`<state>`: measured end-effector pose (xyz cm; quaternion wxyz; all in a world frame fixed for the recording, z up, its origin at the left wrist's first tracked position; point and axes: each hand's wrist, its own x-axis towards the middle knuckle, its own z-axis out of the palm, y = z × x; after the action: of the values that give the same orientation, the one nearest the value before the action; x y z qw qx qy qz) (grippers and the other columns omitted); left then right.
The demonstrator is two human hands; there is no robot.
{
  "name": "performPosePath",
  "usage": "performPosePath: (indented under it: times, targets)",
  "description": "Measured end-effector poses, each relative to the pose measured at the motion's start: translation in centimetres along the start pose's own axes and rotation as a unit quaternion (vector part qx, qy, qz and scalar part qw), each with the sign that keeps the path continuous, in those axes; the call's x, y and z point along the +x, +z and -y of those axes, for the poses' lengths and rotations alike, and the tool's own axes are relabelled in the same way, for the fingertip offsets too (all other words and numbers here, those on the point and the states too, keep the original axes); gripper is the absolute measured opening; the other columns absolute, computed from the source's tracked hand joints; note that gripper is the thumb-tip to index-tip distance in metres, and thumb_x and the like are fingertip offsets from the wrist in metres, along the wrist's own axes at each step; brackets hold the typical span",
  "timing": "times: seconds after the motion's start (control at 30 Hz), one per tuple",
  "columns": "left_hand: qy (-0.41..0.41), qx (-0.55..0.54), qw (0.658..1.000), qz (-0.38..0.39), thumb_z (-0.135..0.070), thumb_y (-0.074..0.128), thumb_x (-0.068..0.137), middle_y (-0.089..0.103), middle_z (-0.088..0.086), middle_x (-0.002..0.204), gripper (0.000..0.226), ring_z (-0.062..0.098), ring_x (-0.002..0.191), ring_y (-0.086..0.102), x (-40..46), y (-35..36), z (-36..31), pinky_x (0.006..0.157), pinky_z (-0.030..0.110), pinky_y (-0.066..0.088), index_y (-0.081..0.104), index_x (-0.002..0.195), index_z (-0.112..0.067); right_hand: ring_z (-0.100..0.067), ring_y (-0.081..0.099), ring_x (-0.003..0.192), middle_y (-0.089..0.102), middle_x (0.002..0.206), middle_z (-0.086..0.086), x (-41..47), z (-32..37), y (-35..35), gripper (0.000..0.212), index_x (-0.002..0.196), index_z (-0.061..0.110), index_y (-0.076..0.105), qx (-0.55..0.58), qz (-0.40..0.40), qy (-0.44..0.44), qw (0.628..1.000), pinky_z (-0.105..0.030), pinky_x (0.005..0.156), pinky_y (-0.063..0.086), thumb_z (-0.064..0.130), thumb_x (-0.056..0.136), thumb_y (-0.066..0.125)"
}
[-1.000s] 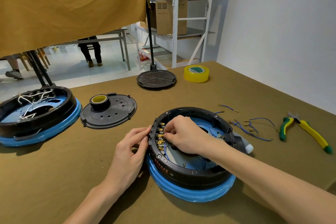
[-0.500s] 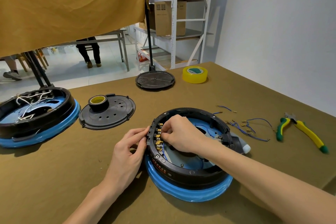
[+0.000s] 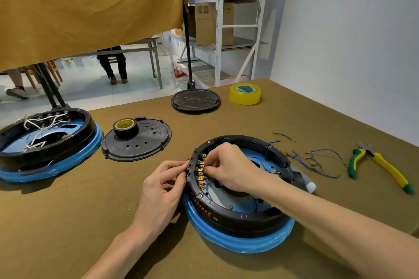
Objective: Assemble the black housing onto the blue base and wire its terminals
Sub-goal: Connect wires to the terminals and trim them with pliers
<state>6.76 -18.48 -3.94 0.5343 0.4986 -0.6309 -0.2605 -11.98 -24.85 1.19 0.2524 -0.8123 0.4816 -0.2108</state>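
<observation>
The black housing (image 3: 238,208) already sits on the blue base (image 3: 240,241) near the front of the counter (image 3: 68,222), so the work in hand is judged to be the wiring of the brass terminals (image 3: 201,173) set in a row along the housing's left inner wall. The left hand (image 3: 163,188) is curled against the outside of that wall, fingertips pinching its edge beside the terminal row. The right hand (image 3: 229,167) reaches inside the ring, its grip closed at the terminals, probably on a small connector; the piece itself is hidden under the fingers, so what it clamps cannot be made out. The likely trouble is a connector pushed on crooked or onto the wrong tab, since the tabs stand close together and the fingers cover them; a hard push could also bend a tab or shift the housing on the base if the left hand slackens. Thin blue leads already inside could be snagged by the wrist. The housing holds these leads over the blue floor. A second housing (image 3: 45,142) at far left holds white wires (image 3: 43,123). Spare blue wires (image 3: 317,161) and pliers (image 3: 381,165) lie to the right.
</observation>
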Motion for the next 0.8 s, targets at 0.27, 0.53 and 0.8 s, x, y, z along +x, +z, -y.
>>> performPosePath:
  times: [0.27, 0.53, 0.8]
  targets:
    - [-0.005, -0.004, 1.0, 0.015, -0.008, 0.062, 0.097, 0.068, -0.012, 0.113, 0.032, -0.004, 0.109, 0.062, 0.11, -0.18, -0.26, 0.081, 0.012, 0.054, 0.07, 0.111, -0.036, 0.01, 0.057, 0.05, 0.069, 0.071, 0.004, -0.07, -0.16, -0.18, 0.014, 0.094, 0.009, 0.078, 0.01, 0.009, -0.01, 1.0, -0.007, 0.05, 0.04, 0.011, 0.098, 0.064]
    - [-0.007, -0.019, 1.0, 0.02, -0.008, 0.062, 0.097, 0.068, -0.02, 0.107, 0.03, 0.0, 0.11, 0.063, 0.13, -0.18, 0.06, 0.083, 0.015, 0.055, 0.072, 0.112, -0.033, 0.012, 0.056, 0.052, 0.064, 0.069, 0.01, -0.1, -0.08, -0.05, 0.013, 0.095, 0.009, 0.077, 0.005, 0.011, -0.013, 1.0, -0.008, 0.054, 0.039, 0.012, 0.098, 0.064]
    - [0.009, -0.01, 1.0, 0.023, -0.005, 0.062, 0.097, 0.066, -0.024, 0.107, 0.033, -0.002, 0.109, 0.062, 0.24, -0.31, -0.2, 0.086, 0.014, 0.054, 0.071, 0.111, -0.034, 0.011, 0.056, 0.05, 0.063, 0.069, 0.01, -0.01, 0.11, -0.16, 0.013, 0.096, 0.008, 0.076, 0.013, 0.019, -0.008, 1.0, -0.008, 0.054, 0.04, 0.011, 0.099, 0.064]
